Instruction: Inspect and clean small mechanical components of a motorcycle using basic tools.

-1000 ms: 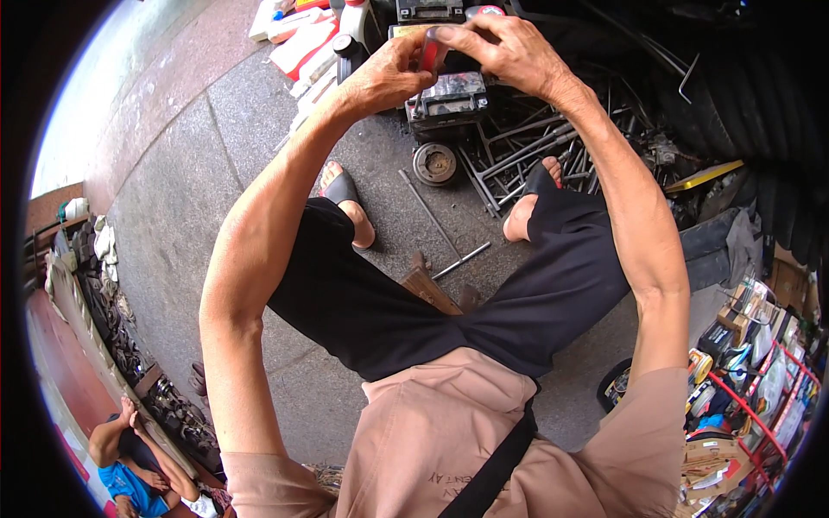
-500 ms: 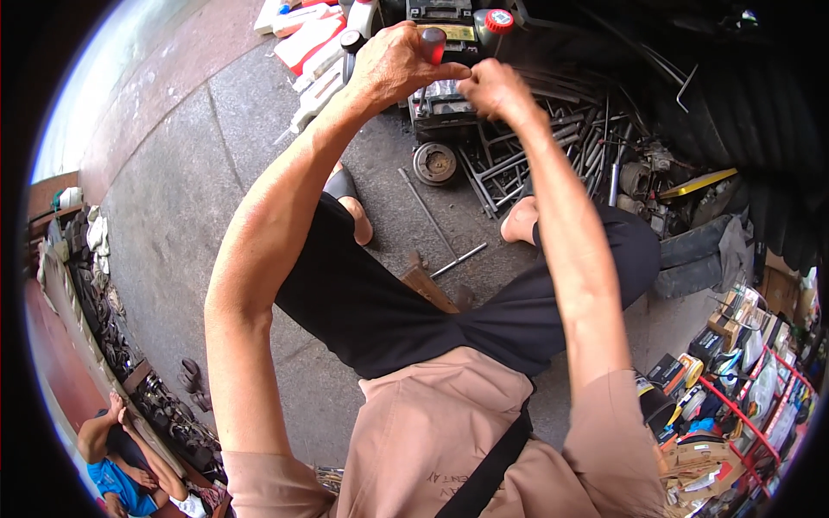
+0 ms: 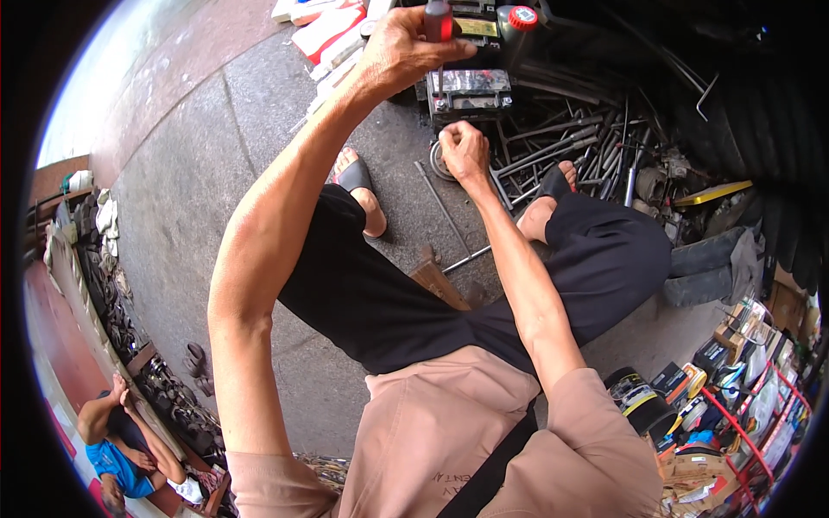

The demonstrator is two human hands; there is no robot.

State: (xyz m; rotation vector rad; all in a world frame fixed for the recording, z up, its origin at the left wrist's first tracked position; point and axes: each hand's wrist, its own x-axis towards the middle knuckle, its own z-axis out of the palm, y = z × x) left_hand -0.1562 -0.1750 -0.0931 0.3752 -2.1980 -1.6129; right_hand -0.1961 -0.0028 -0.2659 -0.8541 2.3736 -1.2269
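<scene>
My left hand point(image 3: 401, 47) grips a screwdriver point(image 3: 439, 23) by its red and dark handle, its shaft pointing down at the corner of a black battery point(image 3: 473, 85). My right hand point(image 3: 465, 148) is below that battery, fingers curled together; whatever they might hold is hidden. A round metal part point(image 3: 440, 168) lies partly behind the right hand. More batteries stand at the top, beside a grey jug with a red cap point(image 3: 522, 22).
Loose metal rods point(image 3: 570, 138) are piled right of my feet. A T-shaped bar point(image 3: 458, 250) lies between my legs by a wooden piece point(image 3: 436, 281). White containers point(image 3: 328, 39) stand top left; boxes point(image 3: 691, 466) crowd the lower right. Another person point(image 3: 125, 466) is at lower left.
My right hand has left the screwdriver handle and moved down below the battery. My left hand still holds the screwdriver; it appeared lower half a second ago and is higher in view now.
</scene>
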